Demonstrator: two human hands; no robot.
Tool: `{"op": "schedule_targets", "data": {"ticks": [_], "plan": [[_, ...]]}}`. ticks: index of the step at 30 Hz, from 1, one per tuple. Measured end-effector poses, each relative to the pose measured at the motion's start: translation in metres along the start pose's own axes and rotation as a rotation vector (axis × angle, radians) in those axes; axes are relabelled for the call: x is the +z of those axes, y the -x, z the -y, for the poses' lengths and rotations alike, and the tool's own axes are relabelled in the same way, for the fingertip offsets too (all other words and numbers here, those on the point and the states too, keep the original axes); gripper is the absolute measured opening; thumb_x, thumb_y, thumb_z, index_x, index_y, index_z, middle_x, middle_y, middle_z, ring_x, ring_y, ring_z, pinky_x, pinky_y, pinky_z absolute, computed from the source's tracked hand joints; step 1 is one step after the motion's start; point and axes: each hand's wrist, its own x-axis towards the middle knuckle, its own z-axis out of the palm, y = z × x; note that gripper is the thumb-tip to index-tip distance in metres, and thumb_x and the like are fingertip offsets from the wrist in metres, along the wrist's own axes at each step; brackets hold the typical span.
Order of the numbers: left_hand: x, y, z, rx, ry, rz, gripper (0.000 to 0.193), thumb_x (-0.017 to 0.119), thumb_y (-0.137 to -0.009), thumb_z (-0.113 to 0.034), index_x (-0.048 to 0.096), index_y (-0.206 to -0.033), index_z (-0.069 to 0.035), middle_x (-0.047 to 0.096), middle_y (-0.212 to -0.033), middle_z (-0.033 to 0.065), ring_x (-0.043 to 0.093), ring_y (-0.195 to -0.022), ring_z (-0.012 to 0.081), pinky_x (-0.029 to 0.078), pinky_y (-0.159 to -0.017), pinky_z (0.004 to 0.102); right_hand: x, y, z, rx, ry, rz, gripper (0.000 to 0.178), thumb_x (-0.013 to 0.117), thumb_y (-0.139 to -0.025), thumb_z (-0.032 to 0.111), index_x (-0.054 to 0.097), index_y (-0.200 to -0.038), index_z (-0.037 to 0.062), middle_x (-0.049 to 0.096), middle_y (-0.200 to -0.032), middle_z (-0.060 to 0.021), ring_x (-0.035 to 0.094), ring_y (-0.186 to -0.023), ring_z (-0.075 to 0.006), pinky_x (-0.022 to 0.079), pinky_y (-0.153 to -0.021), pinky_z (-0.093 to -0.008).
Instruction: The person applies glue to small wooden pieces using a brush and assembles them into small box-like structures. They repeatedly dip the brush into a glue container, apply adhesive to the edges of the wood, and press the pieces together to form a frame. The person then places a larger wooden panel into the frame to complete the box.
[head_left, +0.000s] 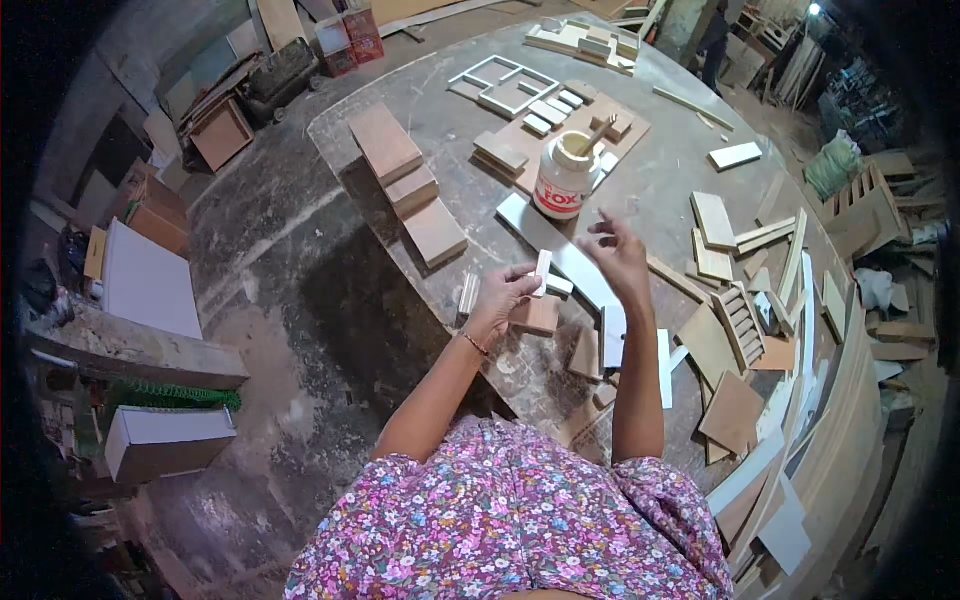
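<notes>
In my left hand (502, 300), pinched between thumb and fingers, is a small pale wooden block (543, 268) held upright over the near part of the table. My right hand (617, 255) hovers to its right, fingers apart and holding nothing. Just beyond both hands stands a white plastic glue jar (566, 185), uncapped, with a wooden stick (600, 134) leaning out of its mouth. Under and beside the jar lies a long white board (572, 258), running toward my right wrist. A brown wooden block (537, 315) rests below my left hand.
Brown blocks (388, 145) line the table's left edge. Behind the jar, a brown board (632, 135) carries several small white pieces, with a white divided frame (508, 82) alongside. Offcuts and a slatted wooden piece (738, 325) crowd the right side. Cartons (347, 40) stand beyond the table.
</notes>
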Motion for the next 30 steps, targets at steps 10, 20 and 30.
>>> {"op": "schedule_targets", "data": {"ticks": [10,20,30], "plan": [[-0.001,0.007,0.05,0.36,-0.837,-0.214,0.042,0.068,-0.066,-0.016,0.057,-0.1,0.004,0.062,-0.079,0.0128,0.059,-0.07,0.0187,0.047,-0.064,0.029,0.042,0.078,-0.033,-0.293,0.384,0.229,0.103,0.075,-0.052,0.009,0.015,-0.136,0.0027,0.04,-0.119,-0.0194,0.038,-0.109,-0.035,0.032,-0.095,-0.0388],[0.014,0.027,0.055,0.433,-0.935,-0.178,0.041,0.066,-0.067,-0.014,0.054,-0.103,0.003,0.059,-0.081,0.0151,0.058,-0.073,0.0232,0.047,-0.068,0.0312,0.052,0.092,-0.068,-0.298,0.402,0.187,0.1,0.07,-0.056,0.012,0.012,-0.137,0.0053,0.045,-0.112,-0.0179,0.04,-0.104,-0.0343,0.032,-0.091,-0.0401],[-0.014,0.015,0.034,0.501,-1.191,-0.04,0.046,0.057,-0.07,0.001,0.045,-0.115,-0.001,0.053,-0.103,0.0186,0.052,-0.095,0.0318,0.044,-0.081,0.0362,0.042,0.082,-0.074,-0.377,0.354,0.249,0.082,0.076,-0.055,0.03,0.036,-0.123,0.0061,0.042,-0.118,-0.0164,0.037,-0.111,-0.0334,0.034,-0.094,-0.0398]]}}
